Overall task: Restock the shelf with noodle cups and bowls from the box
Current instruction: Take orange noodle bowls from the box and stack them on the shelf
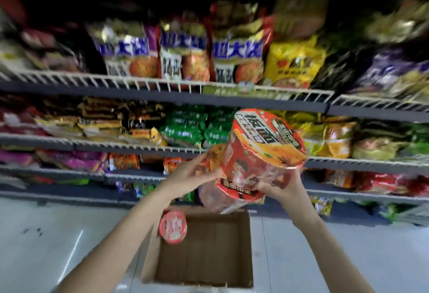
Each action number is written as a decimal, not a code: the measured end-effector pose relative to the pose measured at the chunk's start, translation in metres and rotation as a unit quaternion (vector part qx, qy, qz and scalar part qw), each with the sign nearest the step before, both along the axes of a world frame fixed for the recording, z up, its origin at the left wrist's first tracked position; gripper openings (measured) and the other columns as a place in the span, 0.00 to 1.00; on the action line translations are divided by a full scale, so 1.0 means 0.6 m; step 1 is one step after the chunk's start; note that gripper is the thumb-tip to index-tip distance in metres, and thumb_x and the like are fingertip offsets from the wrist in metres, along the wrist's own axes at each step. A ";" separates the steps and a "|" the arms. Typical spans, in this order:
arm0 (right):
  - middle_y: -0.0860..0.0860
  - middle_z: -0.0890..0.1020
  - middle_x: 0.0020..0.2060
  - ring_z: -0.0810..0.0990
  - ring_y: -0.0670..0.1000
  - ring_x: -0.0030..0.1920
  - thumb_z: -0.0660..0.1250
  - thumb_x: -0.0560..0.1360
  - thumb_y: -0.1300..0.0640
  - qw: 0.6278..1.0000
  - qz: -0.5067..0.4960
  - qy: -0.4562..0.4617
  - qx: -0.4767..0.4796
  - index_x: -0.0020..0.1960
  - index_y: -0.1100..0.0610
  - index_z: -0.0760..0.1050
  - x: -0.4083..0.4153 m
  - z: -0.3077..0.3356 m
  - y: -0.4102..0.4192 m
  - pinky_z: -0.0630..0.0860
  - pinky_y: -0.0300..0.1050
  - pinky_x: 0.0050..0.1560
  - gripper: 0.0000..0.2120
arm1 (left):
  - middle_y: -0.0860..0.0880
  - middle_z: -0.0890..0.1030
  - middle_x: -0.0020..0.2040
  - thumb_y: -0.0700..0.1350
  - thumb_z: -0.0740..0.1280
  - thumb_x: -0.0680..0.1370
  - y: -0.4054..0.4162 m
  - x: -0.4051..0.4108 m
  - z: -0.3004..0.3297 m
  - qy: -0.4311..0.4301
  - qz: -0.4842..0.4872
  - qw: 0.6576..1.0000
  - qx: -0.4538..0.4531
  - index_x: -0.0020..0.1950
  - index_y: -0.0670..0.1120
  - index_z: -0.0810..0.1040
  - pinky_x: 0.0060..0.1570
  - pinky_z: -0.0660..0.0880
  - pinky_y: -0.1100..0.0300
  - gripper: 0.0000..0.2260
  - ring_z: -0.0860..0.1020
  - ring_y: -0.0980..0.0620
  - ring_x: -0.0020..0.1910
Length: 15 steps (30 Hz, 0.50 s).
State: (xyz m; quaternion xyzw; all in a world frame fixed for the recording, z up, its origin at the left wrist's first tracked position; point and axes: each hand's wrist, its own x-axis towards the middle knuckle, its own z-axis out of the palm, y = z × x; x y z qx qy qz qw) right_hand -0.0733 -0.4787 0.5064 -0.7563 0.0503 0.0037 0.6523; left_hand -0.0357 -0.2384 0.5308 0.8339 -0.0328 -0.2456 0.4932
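While both hands lift red noodle bowls, left hand (192, 172) and right hand (281, 188) gripping stacked noodle bowls (262, 151), open cardboard box (204, 274) on pale floor (46, 234), red noodle cup (173, 226) at its far left corner, wire-fronted shelves (162, 81) packed with noodle packets behind.

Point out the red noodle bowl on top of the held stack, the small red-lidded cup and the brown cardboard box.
Red noodle bowl (267, 139): head view, on its printed lid.
Small red-lidded cup (173, 226): head view, lid centre.
Brown cardboard box (209, 253): head view, bare inner floor.
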 end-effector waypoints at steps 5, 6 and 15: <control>0.40 0.76 0.56 0.82 0.40 0.50 0.72 0.67 0.55 0.991 -0.015 -0.090 0.095 0.63 0.36 0.61 0.021 0.158 -0.017 0.80 0.38 0.40 0.32 | 0.63 0.52 0.63 0.77 0.66 0.52 -0.007 0.016 0.172 -0.188 -0.081 0.977 0.067 0.64 0.73 0.45 0.71 0.52 0.49 0.46 0.49 0.63 0.65; 0.42 0.77 0.57 0.82 0.43 0.51 0.72 0.66 0.53 0.989 -0.016 -0.105 0.107 0.65 0.36 0.61 0.029 0.191 -0.020 0.81 0.42 0.40 0.34 | 0.62 0.52 0.65 0.72 0.69 0.55 -0.014 0.017 0.206 -0.223 -0.079 0.969 0.065 0.68 0.70 0.44 0.72 0.53 0.49 0.48 0.49 0.62 0.66; 0.45 0.82 0.52 0.84 0.49 0.47 0.70 0.63 0.42 0.961 -0.005 -0.252 0.111 0.68 0.49 0.64 0.103 0.452 -0.049 0.80 0.46 0.37 0.36 | 0.56 0.69 0.60 0.71 0.73 0.55 -0.072 0.055 0.442 -0.519 0.020 0.854 0.004 0.67 0.59 0.65 0.64 0.66 0.58 0.44 0.67 0.59 0.62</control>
